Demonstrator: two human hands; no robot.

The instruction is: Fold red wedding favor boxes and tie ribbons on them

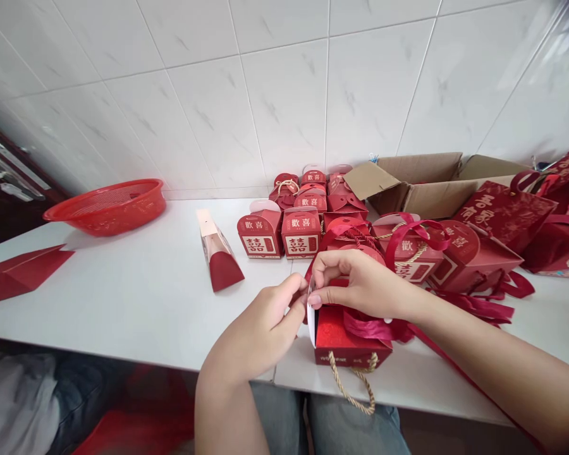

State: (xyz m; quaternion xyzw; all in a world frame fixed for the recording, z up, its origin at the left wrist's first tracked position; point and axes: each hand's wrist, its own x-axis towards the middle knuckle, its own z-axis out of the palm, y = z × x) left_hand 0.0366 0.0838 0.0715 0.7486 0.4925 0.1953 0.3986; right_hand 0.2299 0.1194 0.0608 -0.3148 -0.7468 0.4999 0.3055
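A red gift box (pixel 353 354) with gold print and a twisted gold cord handle (pixel 367 401) lies at the table's front edge. My right hand (pixel 353 283) reaches over it, thumb and fingers pinching the top of its pale-backed side flap (pixel 312 325). From the left, my left hand (pixel 277 316) pinches the same flap's outer side with closed fingertips. What lies between the fingertips, perhaps ribbon, is partly hidden. Magenta ribbon (pixel 370 325) trails over the box, passing under my right wrist.
Several red double-happiness boxes (pixel 301 234) stand behind my hands. A cardboard carton (pixel 429 193) and red gift bags (pixel 495 215) are at right. One small red-and-pale box (pixel 220 259), a red basket (pixel 109 205) and a folded red box (pixel 19 275) are left. Another person's clothed legs (pixel 71 398) show at lower left.
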